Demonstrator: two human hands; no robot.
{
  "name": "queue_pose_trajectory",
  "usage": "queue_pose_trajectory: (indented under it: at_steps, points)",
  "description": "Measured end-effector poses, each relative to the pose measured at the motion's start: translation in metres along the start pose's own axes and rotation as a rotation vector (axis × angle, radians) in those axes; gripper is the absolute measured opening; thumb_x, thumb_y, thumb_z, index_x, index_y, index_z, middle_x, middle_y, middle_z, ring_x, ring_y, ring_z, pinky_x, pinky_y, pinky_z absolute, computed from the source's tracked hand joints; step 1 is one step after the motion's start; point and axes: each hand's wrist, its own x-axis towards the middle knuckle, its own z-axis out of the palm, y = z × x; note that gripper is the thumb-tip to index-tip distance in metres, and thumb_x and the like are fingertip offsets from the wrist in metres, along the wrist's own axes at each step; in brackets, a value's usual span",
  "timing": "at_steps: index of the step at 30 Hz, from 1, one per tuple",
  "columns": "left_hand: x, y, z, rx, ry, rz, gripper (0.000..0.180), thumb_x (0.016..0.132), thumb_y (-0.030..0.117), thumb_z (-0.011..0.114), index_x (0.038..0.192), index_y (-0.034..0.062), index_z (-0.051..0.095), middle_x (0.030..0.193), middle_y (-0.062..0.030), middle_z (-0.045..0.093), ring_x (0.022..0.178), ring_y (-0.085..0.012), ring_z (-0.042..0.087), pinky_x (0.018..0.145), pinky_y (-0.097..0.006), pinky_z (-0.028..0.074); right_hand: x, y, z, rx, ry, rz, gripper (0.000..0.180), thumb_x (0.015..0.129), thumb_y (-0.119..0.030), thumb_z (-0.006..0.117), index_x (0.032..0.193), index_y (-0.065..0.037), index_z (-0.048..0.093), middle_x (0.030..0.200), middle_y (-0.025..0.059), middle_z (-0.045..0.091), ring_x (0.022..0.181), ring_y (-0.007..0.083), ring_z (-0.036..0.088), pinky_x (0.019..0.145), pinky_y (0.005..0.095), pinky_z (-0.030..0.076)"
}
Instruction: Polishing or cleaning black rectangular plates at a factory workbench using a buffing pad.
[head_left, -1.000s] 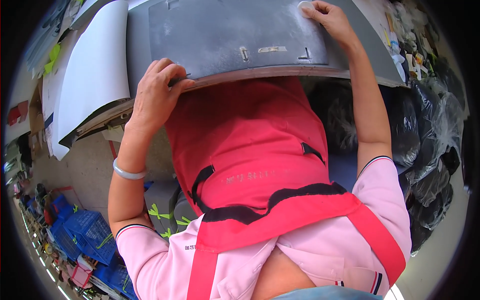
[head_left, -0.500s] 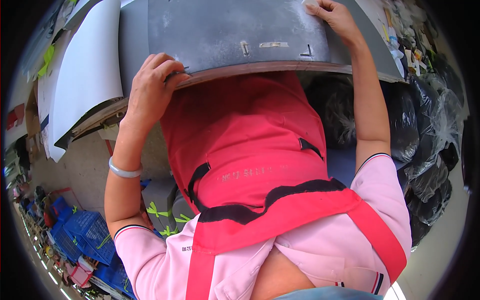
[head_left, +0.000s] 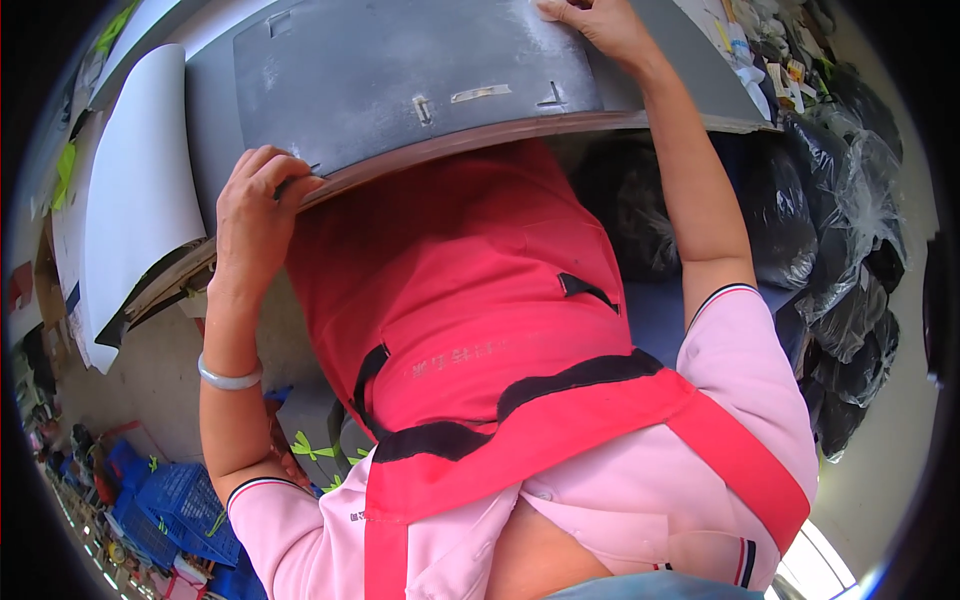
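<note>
nearest, left hand point(head_left: 255, 215) curled over the near edge of the grey board point(head_left: 410, 75) on the table. farther, right hand point(head_left: 600, 25) flat on its far corner. best kept level, gripped evenly, clear of white sheet point(head_left: 140, 200).

My right hand point(head_left: 600, 25) is cut off by the top edge, so the fingertips are out of view. My left hand's point(head_left: 255, 205) fingertips curl over the near edge of the grey sheet point(head_left: 400, 70); can't see what they touch under it. The sheet's far side runs out of the top edge. The small marks on the sheet are too small to tell. The black bags point(head_left: 840, 220) are distorted at the rim, contents hidden. The blue crates point(head_left: 170, 505) lower left: contents too small to make out.
</note>
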Motion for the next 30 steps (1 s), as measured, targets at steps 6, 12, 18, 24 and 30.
queue_pose_trajectory:
  at_steps: [6,12,18,24,30]
  points:
    - [0.002,0.003,-0.006,-0.011,-0.027,-0.018,0.013,0.081,0.008,0.076,0.088,0.0025,0.067,0.087,-0.0085,0.063,0.084,-0.0277,0.061,0.074,-0.038,0.05,0.002,0.008,0.005,-0.056,0.029,-0.061,0.035,0.09,-0.034,0.071,0.099,0.0,0.073,0.081,0.0009,0.069,0.078,0.0088,0.059,0.072,0.0301,0.049]
    - [0.024,0.025,0.005,-0.028,-0.037,0.012,0.021,0.091,0.022,0.071,0.096,0.0015,0.069,0.093,-0.013,0.063,0.091,-0.0339,0.062,0.08,-0.043,0.051,0.007,0.024,0.002,-0.138,-0.005,-0.146,0.033,0.093,-0.037,0.073,0.095,-0.005,0.07,0.082,-0.0059,0.059,0.079,0.0056,0.05,0.075,0.0229,0.041]
    - [0.093,0.054,0.079,-0.03,0.184,0.157,0.019,0.095,0.024,0.064,0.096,0.0059,0.07,0.095,-0.0111,0.066,0.092,-0.0336,0.066,0.079,-0.043,0.055,0.012,0.03,0.004,-0.014,-0.038,-0.147,0.033,0.092,-0.036,0.073,0.103,-0.004,0.073,0.083,-0.0031,0.064,0.077,0.0061,0.054,0.073,0.0227,0.044]
    - [0.11,0.049,0.107,0.096,0.262,0.142,0.014,0.094,0.024,0.064,0.094,0.0095,0.066,0.089,-0.0089,0.063,0.086,-0.0309,0.065,0.076,-0.043,0.053,-0.005,0.022,0.002,0.023,0.145,-0.167,0.027,0.096,-0.031,0.07,0.103,-0.005,0.072,0.083,-0.0014,0.065,0.077,0.0061,0.055,0.072,0.0225,0.046]
    - [0.111,0.046,0.115,0.203,0.308,0.171,0.024,0.096,0.025,0.062,0.117,0.0167,0.067,0.118,-0.0063,0.061,0.119,-0.0282,0.055,0.099,-0.057,0.04,-0.08,-0.007,0.0,0.148,-0.04,-0.082,0.019,0.099,-0.02,0.066,0.102,-0.002,0.069,0.081,0.0007,0.066,0.069,0.007,0.057,0.064,0.024,0.047]
